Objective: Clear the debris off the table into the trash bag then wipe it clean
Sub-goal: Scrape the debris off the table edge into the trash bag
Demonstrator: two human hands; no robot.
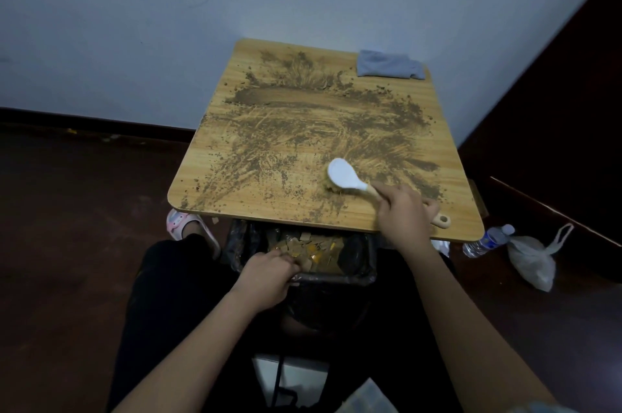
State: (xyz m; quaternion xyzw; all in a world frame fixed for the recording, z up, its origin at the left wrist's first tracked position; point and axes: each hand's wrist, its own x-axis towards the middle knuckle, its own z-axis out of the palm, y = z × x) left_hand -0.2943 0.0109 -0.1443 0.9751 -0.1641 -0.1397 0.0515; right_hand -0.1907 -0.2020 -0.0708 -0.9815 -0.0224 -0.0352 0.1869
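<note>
While the right hand (404,210) grips the brush (346,175) near the table's (208,177) near-right edge amid dirt (296,129), the left hand (269,273) clutches the bag (356,264) rim below; a cloth (388,64) lies far right.

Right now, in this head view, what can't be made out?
- Brush handle middle: covered by the right hand.
- Trash bag far rim: hidden under the table edge.
- Left hand fingertips: curled over the bag's rim.
- Bottle label: too small.
</note>
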